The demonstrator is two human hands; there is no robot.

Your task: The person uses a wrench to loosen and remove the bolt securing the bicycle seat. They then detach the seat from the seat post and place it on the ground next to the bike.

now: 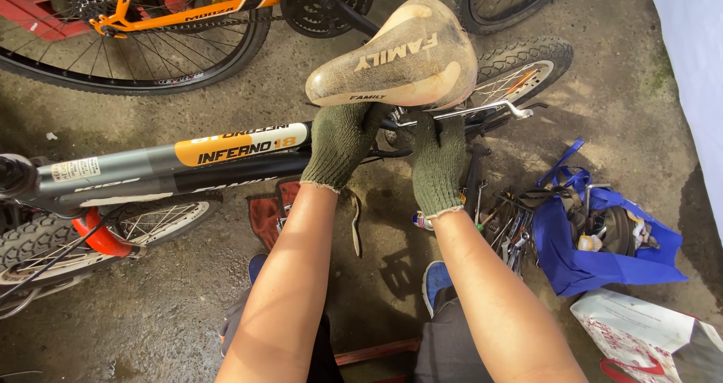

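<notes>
Saddle [395, 55], tan and worn, sits at the top middle of the view, tilted nose-down toward the left, above the dark bicycle frame [173, 164] that runs across the picture with an orange and white band on it. We reach both bare forearms straight ahead and up toward it, nearly parallel, elbows low near the bottom edge. Our left hand [343, 138], in a green knit glove, goes up under the front of the saddle, the wrist bent slightly inward and the fingers hidden beneath the seat; we cannot tell whether its grip is clenched or released. Our right hand [440, 161], in a matching glove, rises under the rear of the saddle beside a silver rack [482, 110]; its fingertips are hidden too, so its grip cannot be told.

A knobby rear wheel [527, 63] shows behind the saddle. On the concrete floor [181, 292] to the right lies a blue bag [595, 244] holding tools, with a white paper bag [640, 338] near it. An orange bicycle [151, 14] stands at the upper left. Our blue shoes [435, 281] rest on the floor below the hands.
</notes>
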